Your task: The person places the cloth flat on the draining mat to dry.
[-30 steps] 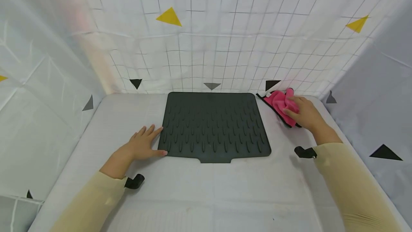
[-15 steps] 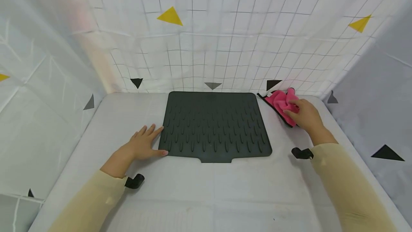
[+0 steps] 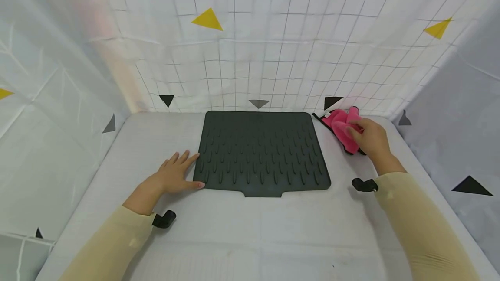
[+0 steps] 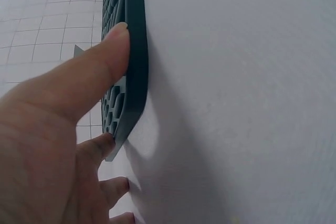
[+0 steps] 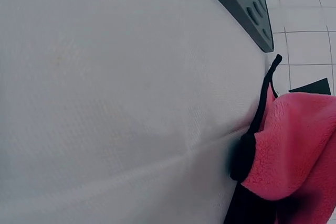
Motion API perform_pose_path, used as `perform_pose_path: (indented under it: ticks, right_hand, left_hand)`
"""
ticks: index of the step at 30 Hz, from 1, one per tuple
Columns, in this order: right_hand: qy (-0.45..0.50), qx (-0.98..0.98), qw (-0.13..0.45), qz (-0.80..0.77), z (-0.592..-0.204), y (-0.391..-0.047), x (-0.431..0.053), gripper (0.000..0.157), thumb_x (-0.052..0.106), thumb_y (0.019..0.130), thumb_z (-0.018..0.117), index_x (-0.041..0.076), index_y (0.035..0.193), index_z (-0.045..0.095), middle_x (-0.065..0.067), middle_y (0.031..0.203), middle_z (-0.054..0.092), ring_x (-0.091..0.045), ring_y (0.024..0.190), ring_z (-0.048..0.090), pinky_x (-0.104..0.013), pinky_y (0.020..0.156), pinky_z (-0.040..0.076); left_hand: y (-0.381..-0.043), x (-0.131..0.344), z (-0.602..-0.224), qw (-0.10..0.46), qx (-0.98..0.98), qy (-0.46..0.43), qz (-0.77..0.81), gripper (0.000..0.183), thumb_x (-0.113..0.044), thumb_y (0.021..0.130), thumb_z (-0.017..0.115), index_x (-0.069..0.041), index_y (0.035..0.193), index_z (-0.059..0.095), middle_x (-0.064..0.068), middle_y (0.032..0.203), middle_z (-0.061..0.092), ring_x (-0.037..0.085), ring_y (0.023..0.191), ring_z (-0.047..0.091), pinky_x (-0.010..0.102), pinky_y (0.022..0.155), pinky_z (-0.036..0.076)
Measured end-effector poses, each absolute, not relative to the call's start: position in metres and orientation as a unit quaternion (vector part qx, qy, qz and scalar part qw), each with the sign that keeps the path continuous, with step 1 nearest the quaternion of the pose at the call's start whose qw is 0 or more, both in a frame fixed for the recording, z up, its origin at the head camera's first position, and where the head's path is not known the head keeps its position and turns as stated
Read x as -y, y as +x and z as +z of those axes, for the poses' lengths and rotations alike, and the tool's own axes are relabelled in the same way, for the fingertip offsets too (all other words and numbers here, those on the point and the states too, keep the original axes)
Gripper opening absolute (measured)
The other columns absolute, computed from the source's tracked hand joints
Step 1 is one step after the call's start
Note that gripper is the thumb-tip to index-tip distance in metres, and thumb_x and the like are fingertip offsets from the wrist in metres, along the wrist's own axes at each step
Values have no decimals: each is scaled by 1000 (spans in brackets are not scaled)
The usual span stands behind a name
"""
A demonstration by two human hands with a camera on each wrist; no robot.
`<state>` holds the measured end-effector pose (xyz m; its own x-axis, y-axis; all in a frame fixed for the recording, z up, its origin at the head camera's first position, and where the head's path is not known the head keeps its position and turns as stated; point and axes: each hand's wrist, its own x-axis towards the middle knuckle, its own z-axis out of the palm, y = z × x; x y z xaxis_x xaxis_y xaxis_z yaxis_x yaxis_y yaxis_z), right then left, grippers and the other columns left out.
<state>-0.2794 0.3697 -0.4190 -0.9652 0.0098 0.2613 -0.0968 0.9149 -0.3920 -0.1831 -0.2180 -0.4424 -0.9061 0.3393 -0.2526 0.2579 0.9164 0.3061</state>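
Note:
A dark green-grey mat (image 3: 261, 142) with rows of raised ridges and a tab on its front edge lies on the white table. My left hand (image 3: 169, 177) is spread at its left side. Seen from the left wrist, the thumb (image 4: 100, 69) lies over the mat's front edge (image 4: 137, 61), and the index finger touches its corner. To the right of the mat is a crumpled pink cloth (image 3: 339, 121) with black edging, fuzzy in the right wrist view. My right hand (image 3: 373, 138) pinches this cloth between thumb and fingers; that hand is out of sight in the right wrist view.
A white sheeted wall (image 3: 254, 55) with grid lines rises right behind the mat and cloth. White side sheets (image 3: 457, 133) flank the table. The table's surface (image 3: 258, 237) extends in front of the mat. Black pieces (image 3: 164, 219) stick out at both cuffs.
My right hand and forearm have shifted slightly left, and the pink cloth's folds have bunched up a little under the fingers. The left hand and mat stay in place.

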Motion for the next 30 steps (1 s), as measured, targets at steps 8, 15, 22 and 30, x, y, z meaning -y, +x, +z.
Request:
perform_pose_path:
  ticks: [8,15,22,30]
  right_hand:
    - [27,949,229,214,-412,-275,-369,27,18,98,65,3,120,69,-24,107,66,-40,94,59,-56,84,47]
    - [14,934,248,257,-399,-271,-364,29,22,100,63,5,122,70,-22,109,67,-37,96,61,-45,85,49]
    - [52,914,302,267,-385,-271,-358,22,16,96,68,2,112,74,-22,99,70,-35,89,66,-5,73,31]
    - [85,892,352,271,-362,-272,-346,15,8,92,70,0,104,76,-19,92,71,26,78,42,-1,74,32]
  left_hand:
    - [-183,217,-441,153,-966,158,137,105,-71,83,63,-11,160,24,28,162,16,57,145,10,73,111,13]
    - [-182,217,-441,153,-967,155,136,105,-70,84,64,-10,160,24,28,162,16,57,145,10,73,111,14]
    - [-181,218,-442,149,-967,158,134,106,-73,83,63,-10,160,24,29,162,17,58,145,11,73,110,15]
    - [-182,218,-443,151,-967,154,137,104,-70,84,64,-10,160,24,27,162,16,56,146,10,73,111,14]
